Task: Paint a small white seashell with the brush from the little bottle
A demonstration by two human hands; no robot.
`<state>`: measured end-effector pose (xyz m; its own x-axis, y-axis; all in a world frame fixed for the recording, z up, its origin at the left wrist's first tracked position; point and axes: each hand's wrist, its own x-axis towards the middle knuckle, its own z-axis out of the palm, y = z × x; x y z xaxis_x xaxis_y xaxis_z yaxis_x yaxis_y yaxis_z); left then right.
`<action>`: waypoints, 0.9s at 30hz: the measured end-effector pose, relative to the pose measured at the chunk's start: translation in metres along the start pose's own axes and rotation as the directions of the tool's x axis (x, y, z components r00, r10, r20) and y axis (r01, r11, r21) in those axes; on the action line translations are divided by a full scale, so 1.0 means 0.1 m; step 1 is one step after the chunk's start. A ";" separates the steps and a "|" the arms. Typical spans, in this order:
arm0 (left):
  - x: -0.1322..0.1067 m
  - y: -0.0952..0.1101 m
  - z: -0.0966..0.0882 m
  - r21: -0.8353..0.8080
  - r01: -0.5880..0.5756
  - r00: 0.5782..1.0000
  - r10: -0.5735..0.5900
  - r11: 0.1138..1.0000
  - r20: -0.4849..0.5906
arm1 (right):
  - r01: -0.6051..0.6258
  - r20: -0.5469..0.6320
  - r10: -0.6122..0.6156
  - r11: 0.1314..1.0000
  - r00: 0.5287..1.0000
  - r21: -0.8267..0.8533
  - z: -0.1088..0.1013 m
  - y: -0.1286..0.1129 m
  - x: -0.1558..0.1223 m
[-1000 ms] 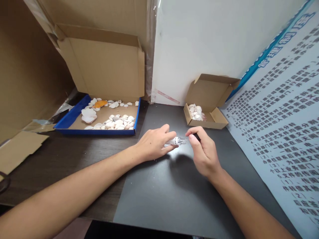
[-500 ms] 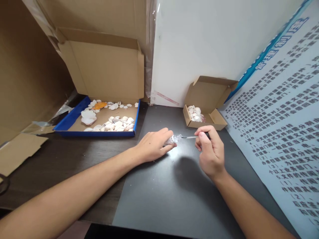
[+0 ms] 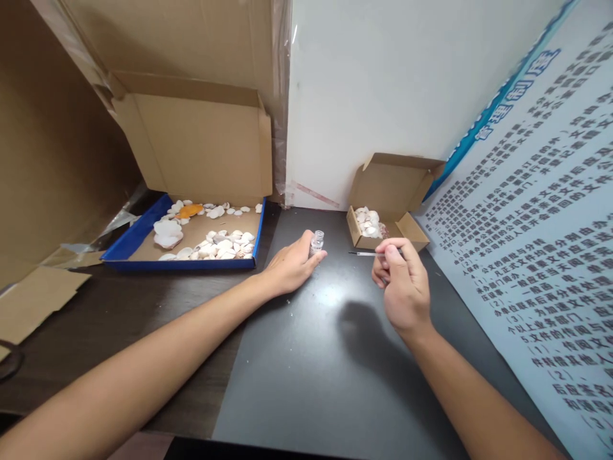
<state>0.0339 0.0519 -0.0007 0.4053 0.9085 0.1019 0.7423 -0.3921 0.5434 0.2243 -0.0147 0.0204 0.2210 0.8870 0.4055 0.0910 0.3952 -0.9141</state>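
My left hand is closed round a small clear glass bottle, which stands upright on the dark grey mat with its open neck showing. The lower part of the bottle is partly covered by my fingers. To the right, my right hand pinches a thin brush with a pale shaft and a dark, pointed tip. The brush lies level in the air, its tip pointing left at the bottle but apart from it.
A blue-edged cardboard box with its lid up holds many white shells and an orange shell. A smaller open box holds more white shells. A printed board slants along the right.
The bottle was tilted towards the right with the brush tip at its mouth. Now it is upright and further left, and the brush is clear of it.
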 end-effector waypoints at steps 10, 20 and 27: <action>0.48 -0.01 0.10 0.018 0.054 0.998 -0.053 0.998 -0.043 | -0.046 0.046 0.048 0.998 0.998 -0.045 -0.02 0.08 -0.01; 0.74 -0.16 0.09 0.069 0.050 0.997 -0.046 0.996 -0.067 | -0.046 0.123 0.059 0.993 0.991 -0.106 -0.02 0.13 -0.02; 0.74 -0.18 0.10 0.110 0.054 0.996 -0.046 0.992 -0.072 | -0.038 0.120 0.059 0.985 0.991 -0.167 -0.02 0.18 -0.04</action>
<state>0.0557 0.1247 -0.0117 0.3313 0.9337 0.1360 0.8173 -0.3560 0.4530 0.2273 -0.0112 0.0024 0.1074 0.9310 0.3490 0.2433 0.3157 -0.9171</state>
